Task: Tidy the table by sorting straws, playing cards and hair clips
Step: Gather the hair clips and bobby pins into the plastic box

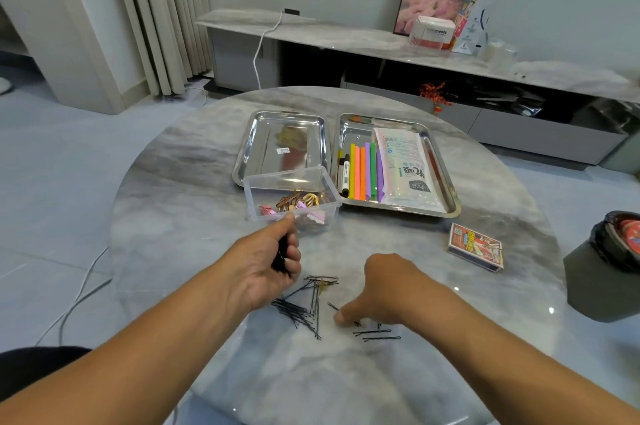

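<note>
Hair clips [301,312] were what I was working through: loose black pins lay scattered on the worktop [166,182] just in front of the clear plastic box [294,198], which already held gold and pink clips. Left of that scatter, my left hand [273,262] had its fingers curled closed around a small bunch of black pins, just in front of the box. Right of the scatter, my right hand [384,286] pressed down on more pins; I could not tell whether its fingers gripped any. Behind the box sat an empty steel tray [249,147]. To the box's right, a second tray [450,189] held the coloured straws [362,172]. Farther right, the playing cards [475,246] sat boxed, unsorted. By my judgement, straws were done; pins and cards remained.
</note>
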A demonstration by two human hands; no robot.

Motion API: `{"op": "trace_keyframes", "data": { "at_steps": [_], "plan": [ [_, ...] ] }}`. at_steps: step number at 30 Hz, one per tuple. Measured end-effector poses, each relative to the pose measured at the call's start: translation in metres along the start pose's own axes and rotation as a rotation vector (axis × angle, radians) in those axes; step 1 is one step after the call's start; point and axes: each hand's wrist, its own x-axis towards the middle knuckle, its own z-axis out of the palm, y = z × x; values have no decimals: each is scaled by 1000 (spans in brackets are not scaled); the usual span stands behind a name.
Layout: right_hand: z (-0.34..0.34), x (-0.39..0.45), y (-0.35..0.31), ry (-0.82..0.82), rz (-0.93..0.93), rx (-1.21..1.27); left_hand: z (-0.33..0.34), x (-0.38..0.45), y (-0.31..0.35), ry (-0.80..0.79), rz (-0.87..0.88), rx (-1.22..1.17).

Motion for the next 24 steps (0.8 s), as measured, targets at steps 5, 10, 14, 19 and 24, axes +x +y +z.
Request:
{"op": "trace_keyframes", "data": {
  "at_steps": [5, 10, 14, 19, 24],
  "plan": [
    [13, 10, -15, 100, -187, -78, -3, -9, -7, 12, -6, -8],
    [15, 5, -20, 174, -363, -279, -9, -14, -17, 5, -32, -55],
    [20, 1, -25, 210, -418, -366, -7, -17, -18, -22, -36, -74],
    [21, 8, -22, 229, -325, -228, -7, -17, -17, -30, -28, -46],
    [-17, 2, -23, 222, -223, 419, -7, -12, -19, -40, -36, -23]
  ]
}}
